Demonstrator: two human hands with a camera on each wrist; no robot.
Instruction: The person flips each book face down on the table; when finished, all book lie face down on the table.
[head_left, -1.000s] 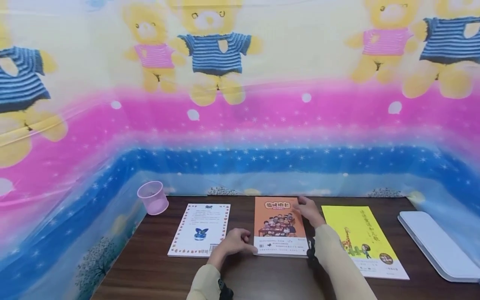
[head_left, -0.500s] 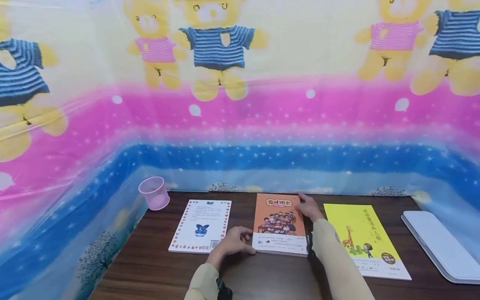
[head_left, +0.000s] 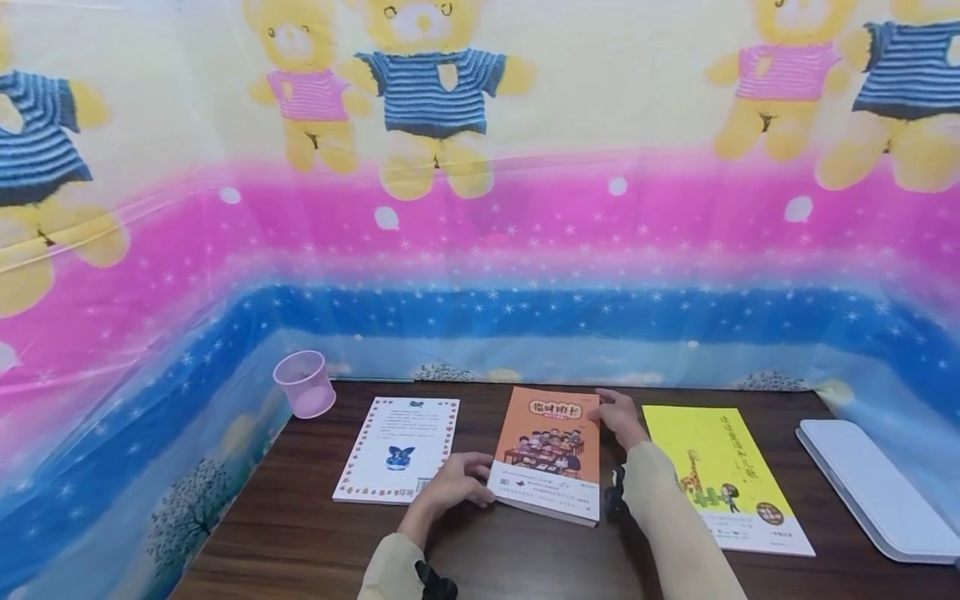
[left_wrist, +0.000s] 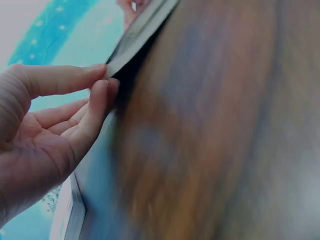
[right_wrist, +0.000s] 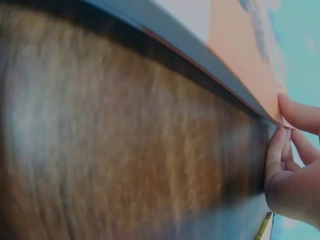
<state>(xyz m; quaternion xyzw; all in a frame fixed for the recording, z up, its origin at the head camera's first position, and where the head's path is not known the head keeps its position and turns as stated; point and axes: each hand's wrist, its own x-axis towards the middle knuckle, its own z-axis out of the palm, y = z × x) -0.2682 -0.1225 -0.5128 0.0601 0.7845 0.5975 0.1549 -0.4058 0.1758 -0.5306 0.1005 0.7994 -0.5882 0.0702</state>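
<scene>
A: What lies on the dark wooden surface (head_left: 525, 558), from the left?

B: A pink cup (head_left: 303, 384), a white book (head_left: 397, 449), then the orange book (head_left: 550, 450), its near end raised off the surface.

A: And the hands?

B: The left hand (head_left: 459, 485) pinches the orange book's near left corner; the right hand (head_left: 618, 417) pinches its far right edge. A yellow book (head_left: 723, 475) and a white tray (head_left: 873, 487) lie further right.

Three books are lying in a row on the table (head_left: 525, 558): the bordered book (head_left: 397, 450) left, the middle book (head_left: 549, 454) between, the giraffe book (head_left: 720, 475) right. The cup (head_left: 303, 383) is standing behind-left, the tablet (head_left: 870, 487) far right.
</scene>
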